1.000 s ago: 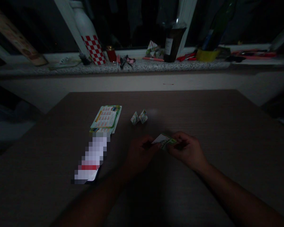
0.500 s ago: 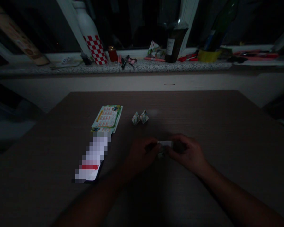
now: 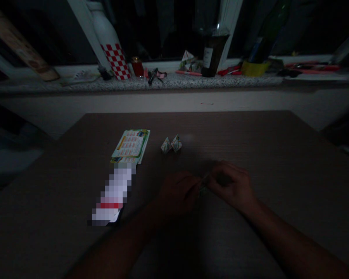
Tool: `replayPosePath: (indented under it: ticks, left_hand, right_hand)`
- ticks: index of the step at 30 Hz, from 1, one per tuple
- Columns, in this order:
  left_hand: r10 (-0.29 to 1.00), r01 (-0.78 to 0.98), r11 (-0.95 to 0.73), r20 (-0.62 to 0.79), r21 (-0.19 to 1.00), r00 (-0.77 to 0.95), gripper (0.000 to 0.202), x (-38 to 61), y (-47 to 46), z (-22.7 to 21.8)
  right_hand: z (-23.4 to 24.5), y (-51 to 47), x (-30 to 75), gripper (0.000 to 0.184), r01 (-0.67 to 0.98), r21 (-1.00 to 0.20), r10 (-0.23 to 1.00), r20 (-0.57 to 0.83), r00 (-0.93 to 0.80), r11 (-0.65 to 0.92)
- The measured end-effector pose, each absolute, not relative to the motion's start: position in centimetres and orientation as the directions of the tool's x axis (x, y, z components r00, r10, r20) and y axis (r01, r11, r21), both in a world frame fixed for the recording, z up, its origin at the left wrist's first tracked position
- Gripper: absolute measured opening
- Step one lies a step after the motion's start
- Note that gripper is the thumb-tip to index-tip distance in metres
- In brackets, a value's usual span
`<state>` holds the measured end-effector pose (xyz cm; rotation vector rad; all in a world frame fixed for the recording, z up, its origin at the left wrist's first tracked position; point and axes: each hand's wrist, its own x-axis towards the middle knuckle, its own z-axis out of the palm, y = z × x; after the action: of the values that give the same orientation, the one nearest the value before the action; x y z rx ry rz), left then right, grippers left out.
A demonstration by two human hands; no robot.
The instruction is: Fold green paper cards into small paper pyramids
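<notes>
One small piece of folded paper (image 3: 203,190) sat between the left hand (image 3: 178,192) and the right hand (image 3: 232,180), over the middle of the surface (image 3: 267,155); a second earlier it showed a broad green-and-white face, then a pale strip, and now only a thin, dim sliver; that suggested the paper was being turned or pressed smaller, though the crease itself was too dark to read.

The left hand was nearly closed, its fingers bunched on the paper's left side and covering more of it than before; the right hand pinched the other side between thumb and forefinger, a rounded gap left behind the pinch.

Just beyond, slightly left, stood a pair of pointed paper shapes (image 3: 176,144); farther left lay a stack of printed cards (image 3: 130,142), with a pixelated, phone-like item (image 3: 113,190) at its near end; these bounded movement to the left, while the surface ran on rightward to its slanting right edge; its far edge met the wall below a cluttered windowsill (image 3: 177,82), well apart from both hands.
</notes>
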<state>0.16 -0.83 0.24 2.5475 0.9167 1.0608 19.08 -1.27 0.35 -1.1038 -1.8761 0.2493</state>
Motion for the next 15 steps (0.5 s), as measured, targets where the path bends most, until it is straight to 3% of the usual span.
replayPosePath:
  ticks: [3, 7, 9, 12, 15]
  left_hand:
    - [0.661, 0.465, -0.75, 0.559, 0.47, 0.501, 0.012, -0.1, -0.7, 0.6]
    - [0.781, 0.475, -0.622, 0.451, 0.623, 0.432, 0.014, -0.4, -0.6, 1.1]
    - [0.849, 0.467, -0.519, 0.365, 0.716, 0.382, 0.013, -0.4, -0.4, 1.1]
    - [0.908, 0.409, -0.36, 0.215, 0.838, 0.36, 0.015, -0.2, -0.1, 0.6]
    - [0.924, 0.348, -0.276, 0.148, 0.896, 0.354, 0.023, 0.1, -0.1, -0.1]
  right_hand:
    - [0.1, -1.0, 19.8, 0.009, 0.621, -0.588, 0.807, 0.577, -0.126, 0.518]
    - [-0.2, -0.8, 20.5, 0.005, 0.604, -0.673, 0.859, 0.511, -0.036, 0.427]
    - [-0.3, -0.9, 20.4, 0.001, 0.537, -0.738, 0.885, 0.463, -0.036, 0.408]
    - [-0.5, -1.2, 19.8, 0.011, 0.396, -0.849, 0.934, 0.348, -0.078, 0.35]
    - [-0.8, -1.3, 19.2, 0.012, 0.305, -0.923, 0.972, 0.214, -0.097, 0.234]
